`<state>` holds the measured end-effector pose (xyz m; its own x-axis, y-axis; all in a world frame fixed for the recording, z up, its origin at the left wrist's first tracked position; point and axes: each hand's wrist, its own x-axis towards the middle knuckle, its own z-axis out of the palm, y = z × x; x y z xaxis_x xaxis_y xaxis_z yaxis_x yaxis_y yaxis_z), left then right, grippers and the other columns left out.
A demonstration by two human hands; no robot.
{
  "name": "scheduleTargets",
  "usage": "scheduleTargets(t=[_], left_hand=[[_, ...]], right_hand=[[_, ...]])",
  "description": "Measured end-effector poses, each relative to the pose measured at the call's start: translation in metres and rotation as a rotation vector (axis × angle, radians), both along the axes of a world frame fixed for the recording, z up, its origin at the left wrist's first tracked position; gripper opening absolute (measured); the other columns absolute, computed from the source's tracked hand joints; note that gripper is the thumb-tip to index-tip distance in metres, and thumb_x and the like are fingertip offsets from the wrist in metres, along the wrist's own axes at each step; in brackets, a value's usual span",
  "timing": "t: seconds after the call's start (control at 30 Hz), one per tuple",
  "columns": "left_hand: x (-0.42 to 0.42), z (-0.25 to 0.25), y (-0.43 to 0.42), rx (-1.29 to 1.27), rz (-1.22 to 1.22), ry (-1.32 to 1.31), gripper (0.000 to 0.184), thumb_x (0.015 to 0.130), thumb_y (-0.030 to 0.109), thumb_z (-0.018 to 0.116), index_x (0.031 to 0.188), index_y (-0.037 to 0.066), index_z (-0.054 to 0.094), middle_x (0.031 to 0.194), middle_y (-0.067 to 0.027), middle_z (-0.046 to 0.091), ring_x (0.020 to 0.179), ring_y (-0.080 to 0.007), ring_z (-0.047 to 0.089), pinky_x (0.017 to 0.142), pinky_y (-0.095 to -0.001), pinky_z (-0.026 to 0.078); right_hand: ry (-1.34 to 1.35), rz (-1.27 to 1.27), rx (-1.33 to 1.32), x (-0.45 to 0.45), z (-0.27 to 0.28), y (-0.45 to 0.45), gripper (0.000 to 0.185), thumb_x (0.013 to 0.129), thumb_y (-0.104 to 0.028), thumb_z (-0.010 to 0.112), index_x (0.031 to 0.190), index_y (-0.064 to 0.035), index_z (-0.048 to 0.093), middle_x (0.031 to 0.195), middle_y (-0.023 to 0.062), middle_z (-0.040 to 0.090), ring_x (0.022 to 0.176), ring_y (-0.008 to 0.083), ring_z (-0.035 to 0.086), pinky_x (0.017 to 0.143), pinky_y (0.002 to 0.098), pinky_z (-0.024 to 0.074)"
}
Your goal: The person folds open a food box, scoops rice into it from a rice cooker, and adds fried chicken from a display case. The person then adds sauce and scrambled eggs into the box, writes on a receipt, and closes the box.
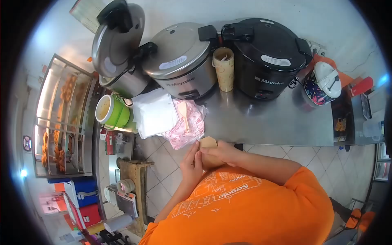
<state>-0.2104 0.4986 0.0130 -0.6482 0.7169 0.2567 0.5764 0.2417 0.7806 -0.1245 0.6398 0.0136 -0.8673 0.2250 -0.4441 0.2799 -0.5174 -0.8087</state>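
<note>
Close to my body, just off the metal counter's front edge, both hands grip a folded brown paperboard piece (208, 142), partly hidden by my fingers. My left hand (191, 163) pinches its left side with the fingers together. From the right, my right hand (227, 153) is closed around the other side. Ahead and to the left lies a pink-patterned wrapping sheet (192, 130), with a pale wooden spatula or spoon (184, 115) on top. Beside it rests a stack of white paper sheets (153, 118).
Behind the metal counter (249, 126) stand a silver rice cooker (179, 57), a black rice cooker (267, 57) and one with its lid raised (118, 45). A patterned cup (223, 69), green bucket (111, 112) and floral container (322, 85) also stand there. Left is a glass food case (61, 118).
</note>
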Motion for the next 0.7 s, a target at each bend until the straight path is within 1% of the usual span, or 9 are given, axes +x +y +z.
scheduleTargets(t=[0.17, 0.27, 0.4, 0.47, 0.5, 0.57, 0.6, 0.67, 0.7], left_hand=[[-0.006, 0.013, 0.053, -0.06, 0.087, -0.138, 0.034, 0.09, -0.001, 0.055, 0.124, -0.002, 0.058, 0.123, -0.017, 0.062, 0.107, -0.0195, 0.061, 0.085, -0.0278, 0.049], [-0.011, 0.029, 0.074, -0.016, -0.004, -0.089, 0.038, 0.088, -0.004, 0.057, 0.127, 0.0, 0.057, 0.117, -0.0124, 0.065, 0.101, -0.0136, 0.062, 0.078, -0.0242, 0.049], [-0.026, 0.041, 0.085, -0.118, -0.043, -0.204, 0.039, 0.087, -0.005, 0.058, 0.126, 0.0, 0.058, 0.112, -0.0134, 0.067, 0.098, -0.0136, 0.062, 0.079, -0.0233, 0.048], [-0.035, 0.043, 0.1, -0.133, -0.148, -0.195, 0.046, 0.085, -0.008, 0.057, 0.13, 0.0, 0.053, 0.119, -0.0173, 0.063, 0.108, -0.0188, 0.06, 0.09, -0.0286, 0.046], [-0.041, 0.043, 0.105, -0.134, -0.158, -0.191, 0.046, 0.085, -0.008, 0.057, 0.13, 0.0, 0.053, 0.119, -0.0173, 0.063, 0.108, -0.0188, 0.06, 0.09, -0.0286, 0.046], [-0.054, 0.042, 0.114, -0.102, -0.332, 0.123, 0.045, 0.089, -0.003, 0.051, 0.134, 0.0, 0.049, 0.132, -0.0209, 0.053, 0.123, -0.0234, 0.05, 0.104, -0.0344, 0.036], [-0.063, 0.038, 0.115, -0.094, -0.358, 0.124, 0.045, 0.089, -0.003, 0.051, 0.134, 0.0, 0.049, 0.132, -0.0209, 0.053, 0.123, -0.0234, 0.05, 0.104, -0.0344, 0.036], [-0.078, 0.028, 0.112, -0.181, -0.517, 0.004, 0.046, 0.095, 0.005, 0.044, 0.14, 0.0, 0.039, 0.144, -0.0202, 0.039, 0.136, -0.0275, 0.035, 0.111, -0.037, 0.025], [-0.086, 0.026, 0.114, -0.177, -0.545, 0.0, 0.046, 0.095, 0.005, 0.044, 0.14, 0.0, 0.039, 0.144, -0.0202, 0.039, 0.136, -0.0275, 0.035, 0.111, -0.037, 0.025]], right_hand=[[0.137, 0.035, -0.11, -0.01, -0.022, 0.05, 0.038, 0.089, -0.023, 0.064, 0.117, 0.0021, 0.059, 0.107, 0.0101, 0.064, 0.096, 0.0166, 0.06, 0.083, 0.0297, 0.0478], [0.207, -0.017, -0.11, -0.007, -0.014, 0.073, 0.038, 0.09, -0.022, 0.064, 0.12, 0.0003, 0.057, 0.109, 0.0089, 0.064, 0.096, 0.0162, 0.06, 0.082, 0.0293, 0.0483], [0.159, 0.042, -0.254, -0.005, -0.003, 0.097, 0.037, 0.091, -0.021, 0.062, 0.122, -0.0015, 0.056, 0.111, 0.0072, 0.063, 0.098, 0.0158, 0.059, 0.085, 0.0292, 0.0477], [0.146, -0.01, -0.23, -0.007, 0.002, 0.107, 0.036, 0.092, -0.02, 0.061, 0.123, -0.0026, 0.055, 0.114, 0.0061, 0.061, 0.103, 0.0154, 0.057, 0.088, 0.0291, 0.046], [0.15, -0.021, -0.229, -0.008, 0.002, 0.107, 0.036, 0.092, -0.02, 0.061, 0.123, -0.0026, 0.055, 0.114, 0.0061, 0.061, 0.103, 0.0154, 0.057, 0.088, 0.0291, 0.046], [0.182, -0.112, -0.111, -0.011, 0.002, 0.106, 0.037, 0.093, -0.021, 0.06, 0.125, -0.0036, 0.053, 0.116, 0.005, 0.06, 0.106, 0.0144, 0.055, 0.09, 0.0291, 0.0447], [0.182, -0.138, -0.102, -0.013, 0.002, 0.105, 0.037, 0.093, -0.021, 0.06, 0.125, -0.0036, 0.053, 0.116, 0.005, 0.06, 0.106, 0.0144, 0.055, 0.09, 0.0291, 0.0447], [0.184, -0.205, -0.013, -0.016, 0.0, 0.097, 0.038, 0.095, -0.024, 0.059, 0.126, -0.0045, 0.052, 0.118, 0.0042, 0.058, 0.108, 0.0134, 0.053, 0.09, 0.0291, 0.0442], [0.177, -0.232, -0.007, -0.019, 0.003, 0.094, 0.038, 0.095, -0.024, 0.059, 0.126, -0.0045, 0.052, 0.118, 0.0042, 0.058, 0.108, 0.0134, 0.053, 0.09, 0.0291, 0.0442]])
